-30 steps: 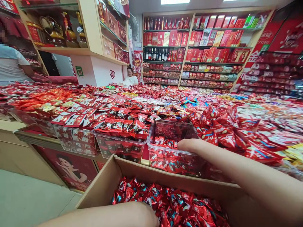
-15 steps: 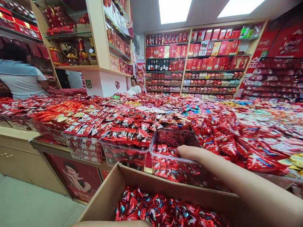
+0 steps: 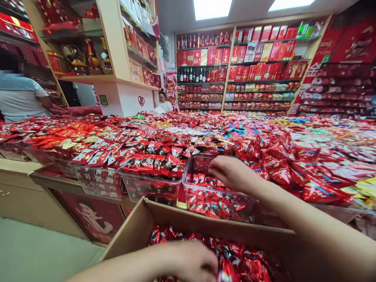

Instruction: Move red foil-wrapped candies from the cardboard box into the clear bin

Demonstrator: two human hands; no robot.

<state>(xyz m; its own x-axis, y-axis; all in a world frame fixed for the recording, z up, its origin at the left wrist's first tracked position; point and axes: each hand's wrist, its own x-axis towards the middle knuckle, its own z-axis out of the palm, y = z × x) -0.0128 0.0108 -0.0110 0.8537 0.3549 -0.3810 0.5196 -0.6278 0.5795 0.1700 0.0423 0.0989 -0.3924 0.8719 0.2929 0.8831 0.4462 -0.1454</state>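
My left hand (image 3: 195,260) is low in the cardboard box (image 3: 190,215), its fingers curled at a red foil-wrapped candy (image 3: 228,273). More red wrapped candies (image 3: 235,250) fill the box around it. Over the clear plastic bin (image 3: 202,188) hangs my right hand (image 3: 229,170), fingers bent down and pressed together. Whatever they may hold is hidden. Small red candies (image 3: 202,179) lie in neat rows inside that bin, and its back wall shows above them.
A bin of red-and-black packets (image 3: 152,188) stands to the left. Large red triangular packets (image 3: 279,160) are heaped on the right. Shelves with bottles and boxes (image 3: 202,58) line the back wall. A person (image 3: 20,94) stands at far left; another person (image 3: 162,103) is behind the counter.
My right hand has risen from inside the clear bin to above it. My left hand has come further into view, over the candies in the box. The view has shifted slightly.
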